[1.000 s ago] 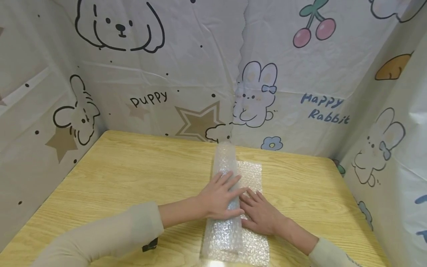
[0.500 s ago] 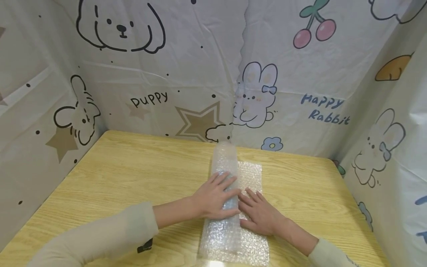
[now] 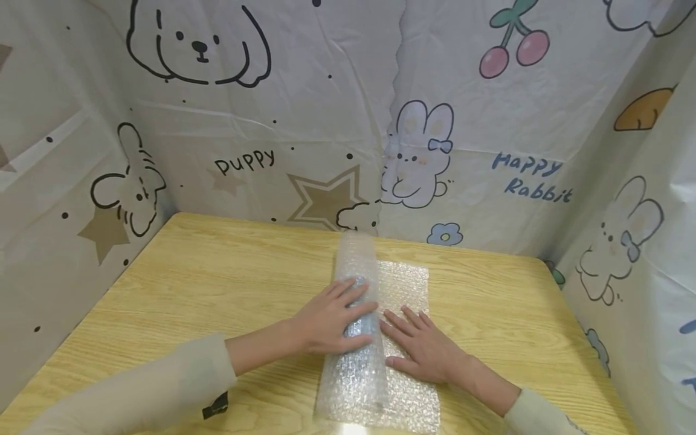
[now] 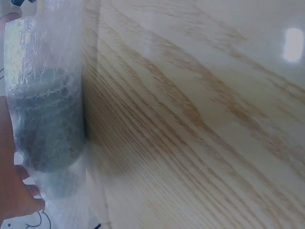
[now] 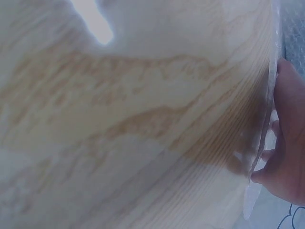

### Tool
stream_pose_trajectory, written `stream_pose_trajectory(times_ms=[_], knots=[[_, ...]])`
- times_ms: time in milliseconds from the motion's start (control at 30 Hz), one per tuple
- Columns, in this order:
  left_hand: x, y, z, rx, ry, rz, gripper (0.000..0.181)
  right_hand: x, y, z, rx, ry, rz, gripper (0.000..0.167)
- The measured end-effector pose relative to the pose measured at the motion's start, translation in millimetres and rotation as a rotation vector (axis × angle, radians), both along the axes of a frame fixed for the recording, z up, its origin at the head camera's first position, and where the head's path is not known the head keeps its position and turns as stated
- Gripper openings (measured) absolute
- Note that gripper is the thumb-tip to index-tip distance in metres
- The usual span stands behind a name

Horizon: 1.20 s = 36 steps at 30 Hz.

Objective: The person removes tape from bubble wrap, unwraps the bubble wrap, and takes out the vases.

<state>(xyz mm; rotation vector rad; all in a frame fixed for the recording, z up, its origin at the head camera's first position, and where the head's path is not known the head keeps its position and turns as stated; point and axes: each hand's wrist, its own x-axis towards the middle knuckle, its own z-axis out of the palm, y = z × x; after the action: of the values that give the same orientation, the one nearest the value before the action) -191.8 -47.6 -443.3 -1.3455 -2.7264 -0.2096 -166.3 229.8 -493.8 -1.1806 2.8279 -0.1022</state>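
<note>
Bubble-wrap roll: one, clear, lying lengthwise from the near side of the table toward the back edge; placed beneath the left hand and to the left of the right hand. Flat bubble wrap: one length, showing along the roll's right side, under the right hand.

Left hand: laid across the middle of the roll, fingers spread and pointing to the right, thumb on the near side; forearm coming in from the lower left, in a pale sleeve. Right hand: palm down on the flat length, fingers spread and angled toward the roll, fingertips just beside it; forearm from the lower right.

Contents: a dark, rounded object, plain through the bubbles in the left wrist view; from the head, only a bluish patch between the left fingers. Its identity cannot be told. Right wrist view: the wrap's edge, seen side-on, at the right hand's fingertips.

Backdrop: pale cloth, printed with puppies, rabbits, stars and cherries.
</note>
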Motion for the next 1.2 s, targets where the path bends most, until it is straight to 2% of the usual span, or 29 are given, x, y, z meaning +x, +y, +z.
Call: stream_pose_trajectory(times_ms=[200,433,567,700,800,1200], knots=[[0.3,0.1,1.0,0.002,-0.011,-0.014,0.069,0.0,0,0.9,0.002,0.004,0.007,0.07],[2.3,10.0,5.4,0.011,-0.025,0.0,0.066,-0.1,1,-0.2,0.009,0.0,0.008,0.069],[4.5,21.0,9.1,0.021,-0.059,0.035,0.067,0.4,1,0.8,0.001,-0.008,0.0,0.07],[6.7,31.4,10.9,-0.018,-0.092,0.087,0.07,0.0,0,1.8,-0.02,-0.002,0.0,0.069],[8.9,35.4,12.0,-0.05,-0.1,0.104,0.069,-0.1,0,1.0,-0.023,0.003,0.005,0.068],[9.7,29.6,13.0,-0.096,-0.045,0.092,0.066,-1.0,0,-1.2,0.004,0.018,0.005,0.069]])
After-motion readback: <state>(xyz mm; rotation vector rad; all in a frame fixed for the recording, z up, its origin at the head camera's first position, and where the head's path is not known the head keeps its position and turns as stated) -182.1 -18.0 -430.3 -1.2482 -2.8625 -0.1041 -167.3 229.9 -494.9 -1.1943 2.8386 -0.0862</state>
